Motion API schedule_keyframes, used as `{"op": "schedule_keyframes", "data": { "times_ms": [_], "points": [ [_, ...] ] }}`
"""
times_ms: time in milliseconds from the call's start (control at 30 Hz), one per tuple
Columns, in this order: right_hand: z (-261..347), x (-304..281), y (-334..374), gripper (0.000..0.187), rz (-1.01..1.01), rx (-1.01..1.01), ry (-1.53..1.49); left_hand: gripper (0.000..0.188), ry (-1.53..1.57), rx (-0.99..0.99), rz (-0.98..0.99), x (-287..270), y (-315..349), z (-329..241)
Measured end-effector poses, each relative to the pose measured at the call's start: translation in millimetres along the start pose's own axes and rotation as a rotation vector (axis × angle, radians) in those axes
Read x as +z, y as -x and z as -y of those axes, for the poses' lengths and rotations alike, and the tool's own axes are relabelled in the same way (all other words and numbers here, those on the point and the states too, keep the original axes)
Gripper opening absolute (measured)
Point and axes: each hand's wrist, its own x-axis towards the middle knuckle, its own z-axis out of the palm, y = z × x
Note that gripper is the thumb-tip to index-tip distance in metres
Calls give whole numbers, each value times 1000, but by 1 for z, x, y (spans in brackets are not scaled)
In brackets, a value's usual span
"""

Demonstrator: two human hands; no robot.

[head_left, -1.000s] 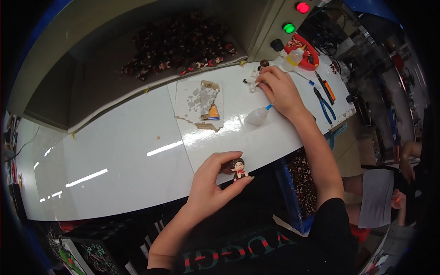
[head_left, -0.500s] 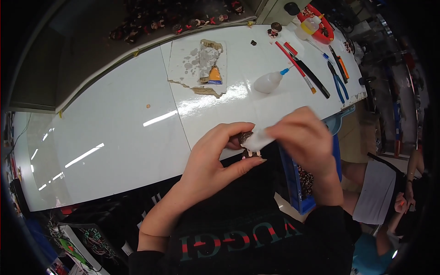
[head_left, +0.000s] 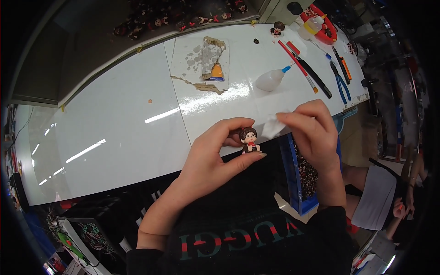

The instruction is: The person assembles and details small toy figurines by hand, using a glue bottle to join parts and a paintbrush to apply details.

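A small brown-haired figurine (head_left: 250, 141) with a pale face and a red patch at its chest is gripped between the thumb and fingers of my left hand (head_left: 214, 150), above the table's near edge. My right hand (head_left: 316, 130) pinches a crumpled white tissue (head_left: 273, 127) just to the right of the figurine, with a gap between them. A white squeeze bottle (head_left: 270, 80) with a blue tip lies on the table beyond my hands. Left of the bottle, a torn piece of cardboard (head_left: 208, 87) carries grey smears.
Brushes, a black-handled tool (head_left: 316, 78) and blue pliers (head_left: 340, 82) lie at the right. Another figurine (head_left: 277, 29) stands at the back, near a red tray (head_left: 326, 34). Below my right hand is a blue bin (head_left: 293, 183) of small brown parts. A seated person (head_left: 376, 192) is at the right.
My right hand has drawn the tissue off the figurine, up and to the right, so its face now shows. The left hand keeps its hold in nearly the same place.
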Motion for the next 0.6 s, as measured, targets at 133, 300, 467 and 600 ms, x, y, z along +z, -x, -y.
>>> {"op": "schedule_keyframes", "data": {
  "times_ms": [133, 300, 467, 600],
  "points": [
    [14, 10, -8, 31, 134, -174, -104, 52, -63, 35, 0, 0, -1, 2],
    [-1, 5, -6, 28, 192, -145, 6, 51, -19, 4, 29, -4, -1, 0],
    [-12, 1, 3, 28, 30, 58, 19, 51, 47, -62, 44, -5, 1, -1],
    [0, 3, -2, 28, -28, -65, -60, 51, 14, -23, 37, -4, 1, 1]
  ]
}}
